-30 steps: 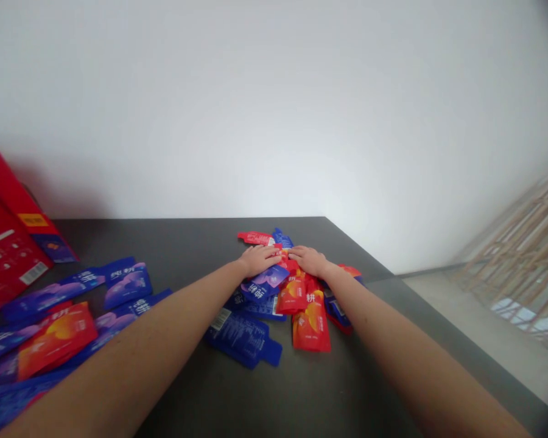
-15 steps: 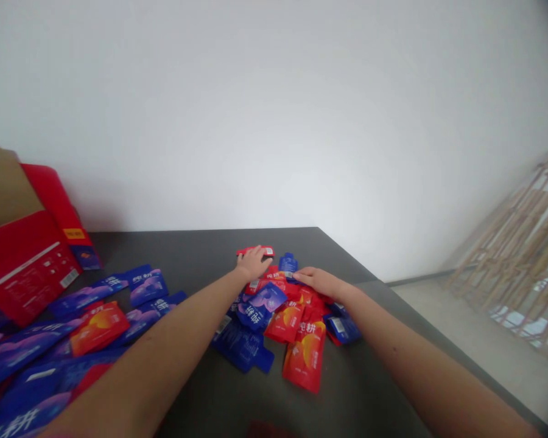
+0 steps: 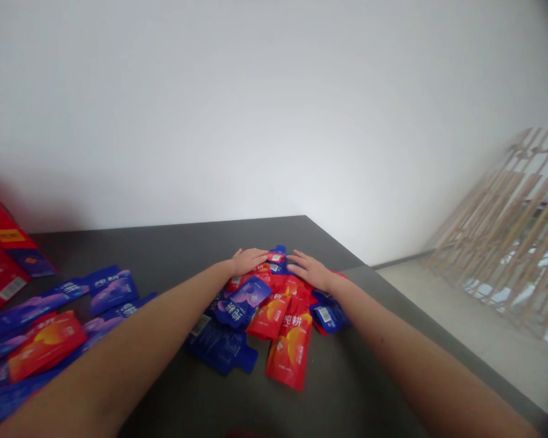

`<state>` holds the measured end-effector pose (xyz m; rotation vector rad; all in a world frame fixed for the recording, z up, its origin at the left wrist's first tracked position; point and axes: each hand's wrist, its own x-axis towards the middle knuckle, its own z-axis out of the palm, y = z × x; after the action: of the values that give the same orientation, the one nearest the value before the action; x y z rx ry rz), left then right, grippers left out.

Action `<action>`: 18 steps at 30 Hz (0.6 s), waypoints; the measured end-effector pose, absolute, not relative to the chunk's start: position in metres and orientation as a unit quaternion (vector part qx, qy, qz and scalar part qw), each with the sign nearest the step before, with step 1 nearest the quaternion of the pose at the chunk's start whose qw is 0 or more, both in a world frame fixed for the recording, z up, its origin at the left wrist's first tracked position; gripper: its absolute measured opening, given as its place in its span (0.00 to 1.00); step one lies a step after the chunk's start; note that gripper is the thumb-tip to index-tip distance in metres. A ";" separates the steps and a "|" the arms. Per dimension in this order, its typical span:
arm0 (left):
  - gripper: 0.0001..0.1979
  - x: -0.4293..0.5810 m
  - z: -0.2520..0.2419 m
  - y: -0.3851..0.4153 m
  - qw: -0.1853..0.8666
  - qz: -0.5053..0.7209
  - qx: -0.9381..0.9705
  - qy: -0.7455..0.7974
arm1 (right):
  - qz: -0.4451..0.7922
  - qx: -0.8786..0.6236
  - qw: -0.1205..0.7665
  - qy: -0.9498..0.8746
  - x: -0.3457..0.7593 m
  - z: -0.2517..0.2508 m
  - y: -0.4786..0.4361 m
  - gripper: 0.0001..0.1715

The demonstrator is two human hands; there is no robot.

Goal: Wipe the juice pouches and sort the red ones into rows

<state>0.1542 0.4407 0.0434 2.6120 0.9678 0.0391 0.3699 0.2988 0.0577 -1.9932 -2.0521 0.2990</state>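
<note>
Red and blue flat pouches lie in a loose pile on the dark table (image 3: 201,237). My left hand (image 3: 250,261) rests with stretched fingers on the far left of the pile, beside a small red pouch (image 3: 275,258). Across from it, my right hand (image 3: 314,272) lies on the pile's far right with its fingers apart. A blue pouch (image 3: 246,299) shows below the left hand. Toward me lie a red pouch with an orange picture (image 3: 290,353) and a dark blue one (image 3: 221,345). Another blue pouch (image 3: 329,315) pokes out under my right wrist.
More pouches, such as a red one (image 3: 50,340) and a blue one (image 3: 114,291), are spread at the left, partly behind my left forearm. A red box (image 3: 2,249) stands beyond them. Behind the table rises a white wall (image 3: 237,121); wooden slats (image 3: 497,237) lean at the right.
My left hand has drawn the small red pouch from the far table onto the pile's back edge. My right hand's fingers have spread more. The view has shifted right.
</note>
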 end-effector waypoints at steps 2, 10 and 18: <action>0.28 0.151 0.044 0.428 0.189 0.001 0.929 0.318 | 0.120 -0.682 0.116 -0.712 0.357 0.056 0.294 0.30; 0.29 0.139 0.046 0.377 0.217 -0.015 0.933 0.287 | 0.127 -0.686 0.099 -0.710 0.351 0.056 0.233 0.33; 0.29 0.143 0.052 0.338 0.225 -0.007 0.933 0.279 | 0.125 -0.705 0.107 -0.690 0.349 0.055 0.198 0.32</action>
<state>0.1426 0.3385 0.0515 2.5744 0.7707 -0.0194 0.3491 0.1985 0.0548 -2.0769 -2.0304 0.3690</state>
